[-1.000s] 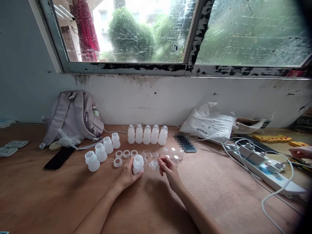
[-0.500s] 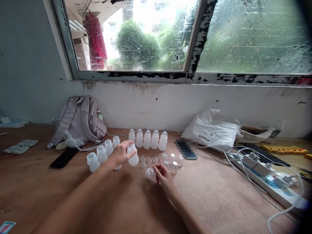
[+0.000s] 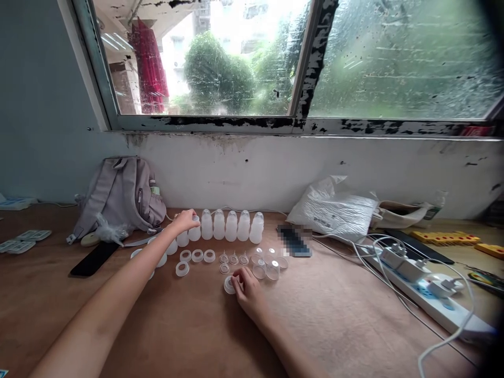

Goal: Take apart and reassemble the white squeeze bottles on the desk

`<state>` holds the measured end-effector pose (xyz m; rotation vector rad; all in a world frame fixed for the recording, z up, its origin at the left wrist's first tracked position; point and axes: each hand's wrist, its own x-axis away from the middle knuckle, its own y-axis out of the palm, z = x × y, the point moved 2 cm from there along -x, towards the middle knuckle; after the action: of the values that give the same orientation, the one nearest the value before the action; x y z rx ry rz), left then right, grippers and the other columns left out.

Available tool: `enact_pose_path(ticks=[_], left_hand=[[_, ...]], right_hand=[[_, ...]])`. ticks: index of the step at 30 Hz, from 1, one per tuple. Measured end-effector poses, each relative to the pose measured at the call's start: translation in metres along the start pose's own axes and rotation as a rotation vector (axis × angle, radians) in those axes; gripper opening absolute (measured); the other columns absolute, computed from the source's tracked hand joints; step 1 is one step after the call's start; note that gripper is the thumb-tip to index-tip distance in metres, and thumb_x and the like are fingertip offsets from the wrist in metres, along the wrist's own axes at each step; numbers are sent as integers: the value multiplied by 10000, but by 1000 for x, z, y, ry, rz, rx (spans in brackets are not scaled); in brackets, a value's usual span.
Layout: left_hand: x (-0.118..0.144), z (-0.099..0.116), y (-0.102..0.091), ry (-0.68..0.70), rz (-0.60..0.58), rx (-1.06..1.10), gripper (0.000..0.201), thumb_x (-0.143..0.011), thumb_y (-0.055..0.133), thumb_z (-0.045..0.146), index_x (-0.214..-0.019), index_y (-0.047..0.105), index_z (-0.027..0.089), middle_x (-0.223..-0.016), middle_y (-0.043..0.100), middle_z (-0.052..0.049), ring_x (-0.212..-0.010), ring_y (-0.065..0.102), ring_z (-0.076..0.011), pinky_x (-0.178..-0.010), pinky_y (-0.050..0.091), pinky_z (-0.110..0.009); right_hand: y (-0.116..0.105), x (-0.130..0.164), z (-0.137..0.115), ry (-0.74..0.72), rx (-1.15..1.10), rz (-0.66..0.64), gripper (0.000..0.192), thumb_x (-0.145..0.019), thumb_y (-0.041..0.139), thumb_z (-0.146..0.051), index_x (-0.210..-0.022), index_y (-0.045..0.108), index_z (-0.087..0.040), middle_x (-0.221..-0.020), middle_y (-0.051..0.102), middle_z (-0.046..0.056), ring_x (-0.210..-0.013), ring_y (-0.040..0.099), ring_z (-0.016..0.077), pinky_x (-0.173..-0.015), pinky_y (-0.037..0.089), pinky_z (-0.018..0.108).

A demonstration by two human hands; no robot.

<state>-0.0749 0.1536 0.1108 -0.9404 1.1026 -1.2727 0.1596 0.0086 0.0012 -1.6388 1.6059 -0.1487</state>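
Observation:
My left hand [image 3: 184, 221] reaches to the left end of the back row, its fingers closed around the top of a frosted baby bottle [image 3: 194, 233]. Several bottles with clear domed caps [image 3: 231, 227] stand to its right. More bottles [image 3: 182, 239] run toward the front left, partly behind my left forearm. At the front, my right hand [image 3: 246, 287] pinches a white bottle collar [image 3: 229, 285] on the table; fingers cover part of it. Between my hands lie several collars [image 3: 197, 255] and clear teats [image 3: 233, 258]. Clear domed caps [image 3: 272, 270] sit right of the teats.
A grey backpack [image 3: 122, 197] and a black phone [image 3: 94, 259] are at the left. Another phone [image 3: 293, 241] lies near a silvery plastic bag [image 3: 334, 215]. White cables and a power strip [image 3: 437, 302] stretch along the right. The wall and window rise behind.
My left hand has carried the bottle back and left, to the end of the capped row. My right hand has shifted slightly left with the collar. The loose collars have come into view.

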Motion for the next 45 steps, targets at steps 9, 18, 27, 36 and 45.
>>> enact_pose_path(ticks=[9, 18, 27, 36, 45], left_hand=[[-3, -11, 17, -13, -26, -41, 382, -660, 494, 417, -986, 523, 220, -1029, 602, -105, -978, 521, -306, -823, 336, -426], [5, -5, 24, 12, 39, -59, 420, -738, 438, 388, -1096, 467, 170, -1083, 565, -135, -1032, 473, -312, -877, 284, -458], [75, 33, 36, 266, 461, 180, 312, -791, 404, 235, -1093, 467, 192, -1116, 526, -79, -1078, 428, -228, -926, 312, -356], [154, 52, 94, 398, 194, 665, 236, -745, 446, 151, -947, 543, 228, -949, 587, -41, -953, 507, -202, -852, 395, -345], [163, 56, 91, 662, -1, 511, 490, -664, 527, 131, -1141, 463, 225, -1074, 543, -59, -997, 470, -212, -891, 369, -350]], right_hand=[[-3, 0, -3, 3, 93, 25, 204, -836, 395, -363, -789, 518, -207, -770, 565, 25, -621, 518, 135, -575, 373, 246], [-1, 2, -1, 3, 152, -45, 205, -808, 424, -395, -870, 517, -223, -833, 584, 20, -642, 548, 141, -566, 385, 242], [5, 2, 4, -27, 166, -102, 118, -796, 448, -329, -825, 497, -225, -781, 589, 19, -664, 548, 156, -563, 373, 239], [7, 4, 4, 54, 22, -108, 172, -826, 410, -382, -784, 437, -217, -602, 549, -14, -540, 515, 142, -533, 346, 224], [11, 7, 0, -24, 18, -138, 170, -804, 429, -333, -688, 414, -210, -551, 495, -29, -476, 440, 108, -486, 303, 200]])
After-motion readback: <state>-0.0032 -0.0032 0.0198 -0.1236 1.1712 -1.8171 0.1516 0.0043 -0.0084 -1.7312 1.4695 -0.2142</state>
